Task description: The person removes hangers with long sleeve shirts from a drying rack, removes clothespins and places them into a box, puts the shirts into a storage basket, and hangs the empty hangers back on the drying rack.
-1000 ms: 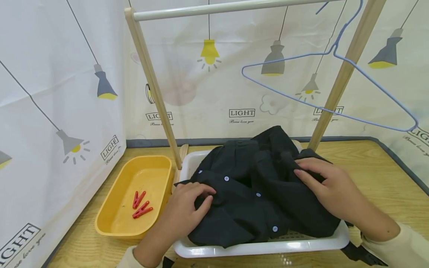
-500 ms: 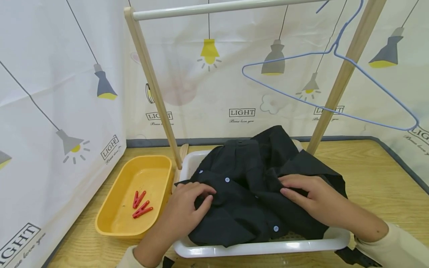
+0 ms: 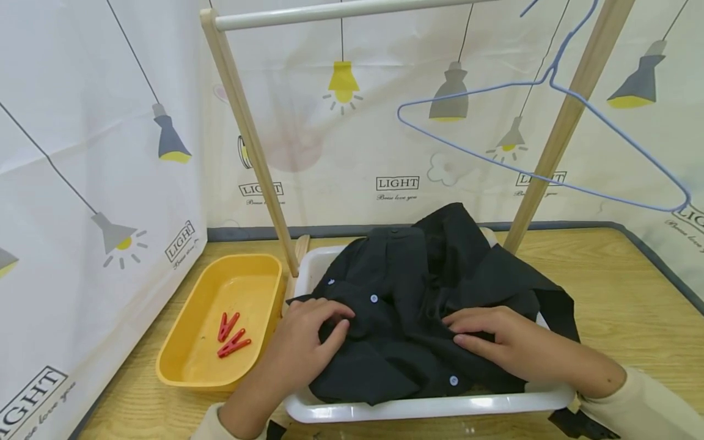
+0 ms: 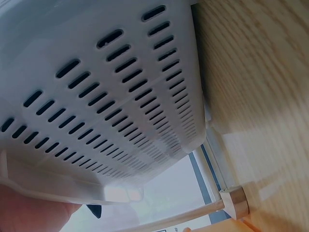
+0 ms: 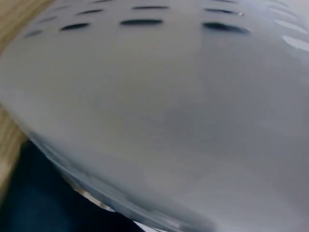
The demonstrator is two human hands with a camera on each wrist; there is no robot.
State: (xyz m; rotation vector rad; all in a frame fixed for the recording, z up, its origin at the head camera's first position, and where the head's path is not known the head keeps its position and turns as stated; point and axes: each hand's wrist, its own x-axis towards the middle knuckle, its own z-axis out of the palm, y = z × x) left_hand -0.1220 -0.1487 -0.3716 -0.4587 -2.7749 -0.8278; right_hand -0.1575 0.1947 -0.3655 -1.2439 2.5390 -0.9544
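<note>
A black shirt (image 3: pixel 390 342) with pale buttons lies crumpled in a white basket (image 3: pixel 429 408), part of it draping over the right rim. My left hand (image 3: pixel 302 342) rests on the shirt's left side, fingers loosely bent, thumb apart from the forefinger. Near the middle of the garment, my right hand (image 3: pixel 506 342) pinches a fold between thumb and fingers; its fingertips are partly hidden in the cloth. In the left wrist view, the hand (image 4: pixel 34 212) shows beside the slotted basket wall (image 4: pixel 116 96). The right wrist view holds mostly basket wall (image 5: pixel 145 111), with dark cloth (image 5: pixel 53 193) below.
A yellow tray (image 3: pixel 189 318) with two red clothes pegs (image 3: pixel 233 343) stands left of the basket. Behind rises a wooden rack with a white rail (image 3: pixel 352 11). A blue hanger (image 3: pixel 484 157) hangs at the upper right.
My right hand has moved left and toward me, drawing cloth over a button. A flap of the shirt now spreads over the right rim. The left hand has stayed put.
</note>
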